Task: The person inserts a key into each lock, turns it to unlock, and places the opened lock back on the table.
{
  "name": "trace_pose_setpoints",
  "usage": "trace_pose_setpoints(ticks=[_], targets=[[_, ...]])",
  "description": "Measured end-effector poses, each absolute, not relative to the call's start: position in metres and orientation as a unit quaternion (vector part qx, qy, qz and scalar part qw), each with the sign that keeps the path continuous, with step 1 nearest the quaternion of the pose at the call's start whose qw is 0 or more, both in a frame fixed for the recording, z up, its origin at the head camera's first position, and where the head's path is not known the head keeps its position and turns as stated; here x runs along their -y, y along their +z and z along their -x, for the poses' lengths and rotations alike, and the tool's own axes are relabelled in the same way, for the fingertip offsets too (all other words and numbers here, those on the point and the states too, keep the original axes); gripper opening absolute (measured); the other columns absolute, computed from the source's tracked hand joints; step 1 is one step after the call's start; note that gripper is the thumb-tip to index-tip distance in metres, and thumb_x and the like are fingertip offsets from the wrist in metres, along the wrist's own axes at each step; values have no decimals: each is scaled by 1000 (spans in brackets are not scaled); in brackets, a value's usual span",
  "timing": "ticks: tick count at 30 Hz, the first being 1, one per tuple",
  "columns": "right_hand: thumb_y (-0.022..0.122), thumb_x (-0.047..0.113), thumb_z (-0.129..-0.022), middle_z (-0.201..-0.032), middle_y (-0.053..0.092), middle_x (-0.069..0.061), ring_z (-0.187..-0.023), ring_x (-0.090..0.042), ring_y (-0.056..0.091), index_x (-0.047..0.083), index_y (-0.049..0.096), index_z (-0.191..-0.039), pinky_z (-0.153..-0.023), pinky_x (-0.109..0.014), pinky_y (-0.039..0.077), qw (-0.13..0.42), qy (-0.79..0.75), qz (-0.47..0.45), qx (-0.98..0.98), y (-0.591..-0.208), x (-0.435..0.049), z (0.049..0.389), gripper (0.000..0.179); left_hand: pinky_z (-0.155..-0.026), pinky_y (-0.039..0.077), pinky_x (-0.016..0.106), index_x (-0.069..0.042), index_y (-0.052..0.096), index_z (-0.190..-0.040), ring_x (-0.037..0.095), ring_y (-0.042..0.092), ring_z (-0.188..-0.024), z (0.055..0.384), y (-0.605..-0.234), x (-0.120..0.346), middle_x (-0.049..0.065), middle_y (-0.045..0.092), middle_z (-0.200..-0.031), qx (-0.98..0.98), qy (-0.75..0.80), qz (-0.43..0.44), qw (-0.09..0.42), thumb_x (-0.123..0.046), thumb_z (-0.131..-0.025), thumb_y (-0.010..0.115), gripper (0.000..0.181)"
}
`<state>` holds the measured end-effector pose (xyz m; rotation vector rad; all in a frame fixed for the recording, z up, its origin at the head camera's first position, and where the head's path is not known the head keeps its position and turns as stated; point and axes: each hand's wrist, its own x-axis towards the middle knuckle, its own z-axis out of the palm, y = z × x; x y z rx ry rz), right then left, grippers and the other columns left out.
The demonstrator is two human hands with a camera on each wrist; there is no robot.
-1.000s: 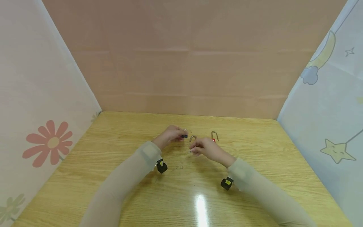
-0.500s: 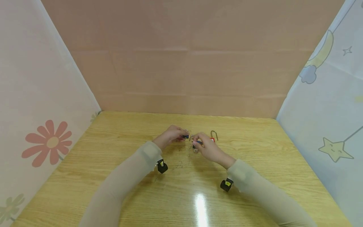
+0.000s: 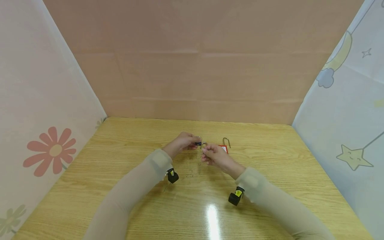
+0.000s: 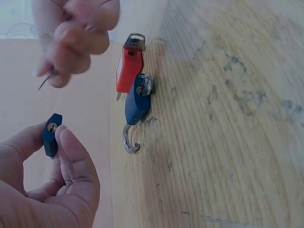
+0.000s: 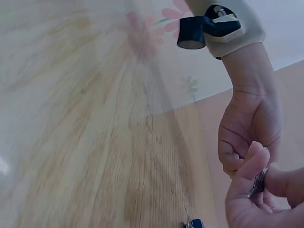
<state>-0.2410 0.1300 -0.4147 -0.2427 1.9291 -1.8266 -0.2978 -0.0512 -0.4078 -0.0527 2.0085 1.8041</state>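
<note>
My left hand [image 3: 185,141] pinches a small dark blue padlock [image 4: 50,135] between thumb and fingers. In the left wrist view the lock's brass keyhole faces the camera. Close by, my right hand [image 3: 218,155] pinches a small metal key [image 4: 46,79], its tip pointing out below the fingers; the right wrist view shows this metal [image 5: 259,183] partly covered by the fingertips. Key and held padlock are apart. A second blue padlock [image 4: 137,108] lies on the table with its shackle open and keys at its keyhole. In the head view my right hand hides most of it.
Behind my right hand a red padlock [image 3: 224,148] lies on the wooden table [image 3: 144,206], its long shackle raised. Patterned walls [image 3: 45,83] stand at both sides, with a plain backdrop [image 3: 198,66] at the rear.
My right hand rose to the blue padlock on the table, then came down slightly and turned, the key now in its fingers. My left hand moved slightly right with its padlock.
</note>
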Motion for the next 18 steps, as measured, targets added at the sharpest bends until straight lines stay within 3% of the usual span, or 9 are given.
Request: trace_pose_setpoints(ticks=[5, 11, 18], targets=[[42, 2, -103, -105, 65, -14, -92, -13, 67, -13, 48, -116, -83, -21, 55, 257, -717, 53, -646, -415, -128, 243, 21, -70, 57, 23, -2, 63, -92, 6, 60, -58, 297, -407, 50, 0, 62, -72, -724, 653, 20, 219, -16, -92, 67, 15], [45, 7, -103, -92, 69, -3, -84, -9, 68, -17, 42, -131, -78, -20, 56, 286, -701, 37, -652, -414, -124, 245, 37, -68, 56, 21, -5, 63, -85, 6, 59, -58, 297, -406, 50, 0, 62, -70, -721, 657, 23, 219, -16, -91, 68, 14], [49, 8, -102, -87, 68, -3, -78, -9, 69, -11, 51, -116, -72, -17, 56, 277, -721, 17, -635, -414, -120, 248, 24, -73, 56, 23, -5, 63, -85, 6, 60, -59, 297, -404, 48, 0, 63, -71, -721, 657, 16, 219, -15, -91, 68, 13]])
